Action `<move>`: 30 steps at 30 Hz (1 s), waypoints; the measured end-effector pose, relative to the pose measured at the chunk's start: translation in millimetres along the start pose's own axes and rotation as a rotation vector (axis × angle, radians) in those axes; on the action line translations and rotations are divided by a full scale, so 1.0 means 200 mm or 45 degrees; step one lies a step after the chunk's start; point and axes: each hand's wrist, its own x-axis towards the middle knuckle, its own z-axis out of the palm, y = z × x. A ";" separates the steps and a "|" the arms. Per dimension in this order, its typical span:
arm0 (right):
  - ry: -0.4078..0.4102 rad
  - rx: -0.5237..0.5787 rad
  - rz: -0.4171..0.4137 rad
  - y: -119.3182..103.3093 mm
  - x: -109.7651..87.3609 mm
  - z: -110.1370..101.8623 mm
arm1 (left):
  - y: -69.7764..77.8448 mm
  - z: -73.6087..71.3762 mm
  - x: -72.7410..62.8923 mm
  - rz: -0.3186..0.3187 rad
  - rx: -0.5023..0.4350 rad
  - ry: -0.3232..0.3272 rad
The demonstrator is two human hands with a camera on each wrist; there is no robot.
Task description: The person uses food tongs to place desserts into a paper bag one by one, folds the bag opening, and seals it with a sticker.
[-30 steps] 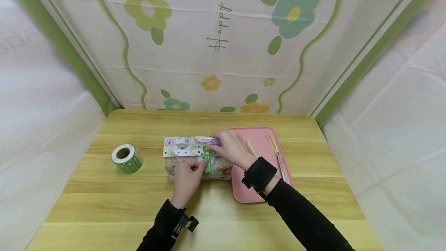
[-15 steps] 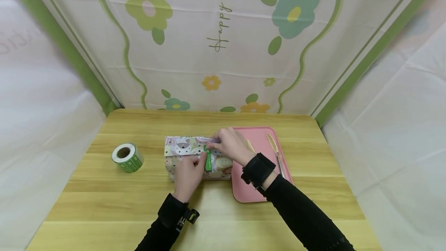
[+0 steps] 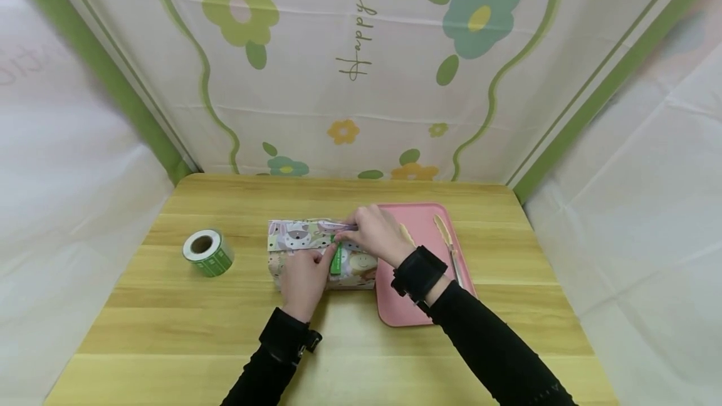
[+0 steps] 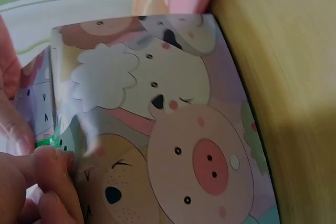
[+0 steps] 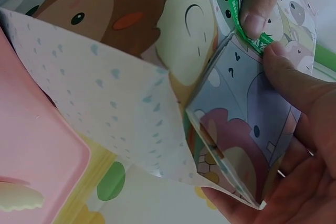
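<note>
A paper bag [image 3: 361, 271] printed with cartoon animals lies on the table, its top folded over in a flap [image 3: 296, 235]. A narrow green sticker [image 3: 336, 260] runs across the flap's edge onto the body of the bag. My left hand [image 3: 304, 281] presses the sticker with its thumb, its other fingers curled. With thumb on the front and fingers behind, my right hand [image 3: 375, 234] grips the folded flap. In the right wrist view, its thumb touches one end of the sticker [image 5: 262, 43], and the bag's open side fold shows a white inside with blue hearts.
Left of the bag stands a roll of green stickers [image 3: 207, 252] with a white top. A pink tray [image 3: 420, 215] lies right of it, partly under my right arm. On the tray are pale-tipped utensils [image 3: 442, 230], one with a silver-coloured shaft. Printed cloth walls [image 3: 304, 80] surround the wooden table.
My left thumb has shifted slightly up along the sticker towards the flap's edge. My right hand keeps its grip on the flap, and the bag has hardly moved.
</note>
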 end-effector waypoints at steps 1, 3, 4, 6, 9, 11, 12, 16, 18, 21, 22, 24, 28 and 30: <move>-0.004 0.004 0.001 0.00 0.00 0.00 | 0.00 0.00 0.00 -0.001 0.015 0.005; -0.013 0.011 -0.004 0.00 0.00 0.00 | 0.00 0.01 0.00 -0.003 0.053 0.012; -0.017 0.009 -0.007 0.00 0.00 0.00 | -0.01 0.01 0.00 -0.002 0.071 0.017; -0.023 0.008 -0.015 0.01 0.00 0.00 | -0.01 0.02 -0.01 0.012 0.102 0.027; -0.025 -0.003 -0.024 0.01 0.00 0.00 | -0.02 0.02 -0.02 0.059 0.142 0.054; -0.027 -0.004 -0.028 0.01 0.00 0.01 | -0.03 0.02 -0.03 0.104 0.175 0.065; -0.026 -0.008 -0.029 0.01 0.00 0.01 | -0.04 0.03 -0.03 0.131 0.193 0.066; -0.027 -0.013 -0.024 0.01 0.00 0.01 | -0.06 0.04 -0.05 0.194 0.255 0.047; -0.029 -0.018 -0.017 0.00 0.00 0.00 | -0.07 0.04 -0.05 0.206 0.270 0.034; -0.028 -0.025 -0.009 0.00 0.01 0.00 | -0.07 0.03 -0.05 0.202 0.269 0.016; -0.027 -0.023 -0.008 0.00 0.01 0.00 | -0.06 0.02 -0.05 0.200 0.267 0.007; -0.020 -0.019 -0.005 0.00 0.01 0.00 | -0.06 0.01 -0.05 0.193 0.260 -0.018; -0.003 -0.007 -0.009 0.00 0.00 0.00 | -0.05 0.00 -0.04 0.191 0.245 -0.072; 0.012 -0.010 -0.012 0.00 0.00 0.00 | -0.06 -0.01 -0.04 0.194 0.219 -0.099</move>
